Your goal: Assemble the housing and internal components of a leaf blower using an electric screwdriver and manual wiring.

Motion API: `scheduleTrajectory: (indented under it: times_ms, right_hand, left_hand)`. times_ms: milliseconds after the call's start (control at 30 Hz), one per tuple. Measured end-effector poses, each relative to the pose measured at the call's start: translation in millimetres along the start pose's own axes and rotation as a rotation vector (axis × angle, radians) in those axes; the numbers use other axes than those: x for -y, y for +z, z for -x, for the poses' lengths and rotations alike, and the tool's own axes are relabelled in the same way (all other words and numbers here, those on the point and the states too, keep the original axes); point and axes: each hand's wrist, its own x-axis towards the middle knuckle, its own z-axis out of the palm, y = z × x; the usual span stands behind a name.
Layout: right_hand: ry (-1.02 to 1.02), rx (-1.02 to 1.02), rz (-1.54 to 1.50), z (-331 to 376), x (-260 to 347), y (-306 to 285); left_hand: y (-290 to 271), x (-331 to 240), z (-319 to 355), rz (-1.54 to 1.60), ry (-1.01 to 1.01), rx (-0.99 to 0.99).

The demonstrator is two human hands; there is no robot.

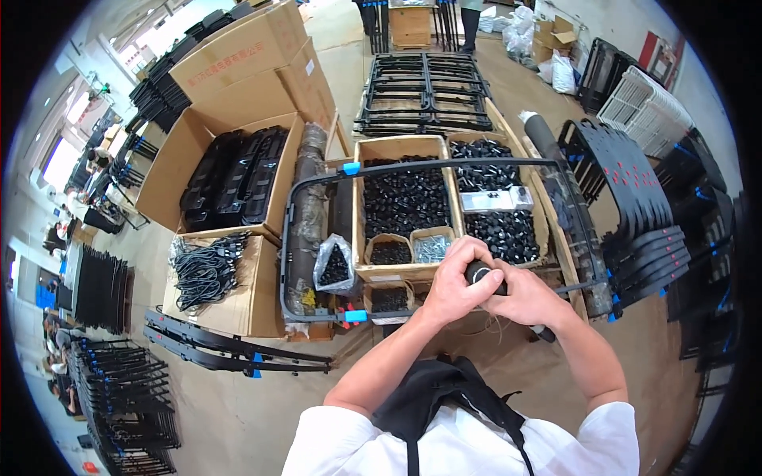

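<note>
1. tool [480, 272]: black, rounded, ringed in grey; over near bar of frame, in front of crates. lower end hidden; contact with bar, cannot tell.
2. left hand [456, 282]: fingers curled closed round tool, thumb across it.
3. right hand [530, 297]: closed round tool from other side, no gap visible between palm and tool.
4. handling, as judged: hold tool square to bar; share load between both hands; press evenly, avoiding sideways lean.
5. frame [429, 165]: black, round-cornered, lying across crates and roll [308, 186]. likely to rock under uneven pressure; best braced near point of work.
6. blue clips [355, 316]: along frame, one beside a red piece; best left unknocked.
7. in the way: left crate [359, 194] and right crate [546, 232] under frame, filled with small black parts. thin strand [496, 324] loose below hands; best held clear of tool.
8. close by: screws [431, 248] in small box; clear bag [335, 266] of black bits, inside frame outline.
9. farther left: cables [208, 271] on carton; open box [163, 170] of black mouldings; curved bars [230, 343] below.
10. farther right: black panels [635, 186], stacked; white rack [647, 105] behind.
</note>
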Motion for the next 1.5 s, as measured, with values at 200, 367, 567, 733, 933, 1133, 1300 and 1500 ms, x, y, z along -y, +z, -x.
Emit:
scheduleTrajectory:
  times_ms: [200, 367, 567, 733, 933, 1133, 1300, 1500]
  right_hand:
    - [-0.062, -0.011, 0.074, -96.2, -0.7, 69.5]
    - [-0.288, -0.047, 0.366, -185.9, -5.8, 139.5]
    - [-0.297, 0.059, 0.505, -279.6, 11.3, 198.9]
    - [-0.352, -0.038, 0.526, -345.6, 13.3, 227.3]
    - [-0.28, 0.021, 0.492, -382.6, 13.5, 231.5]
    - [-0.243, 0.016, 0.447, -383.0, 13.2, 228.5]
    - [-0.247, 0.011, 0.427, -382.8, 11.9, 227.3]
    - [-0.268, -0.012, 0.399, -385.6, 7.2, 228.4]
  left_hand:
    - [-93.3, 73.5, 14.6, -0.254, -0.097, -0.314]
    - [-198.7, 138.7, 31.7, 0.405, -1.066, -0.315]
    - [-253.3, 191.2, -1.4, -0.137, -1.054, -0.289]
    - [-295.8, 264.0, -11.3, -0.295, -0.927, -0.418]
    - [-313.6, 277.3, -30.7, -0.4, -1.003, -0.388]
    - [-316.8, 275.1, -36.8, -0.385, -0.981, -0.336]
    - [-317.0, 275.4, -39.2, -0.348, -1.008, -0.311]
    - [-313.8, 281.3, -39.0, -0.374, -0.983, -0.314]
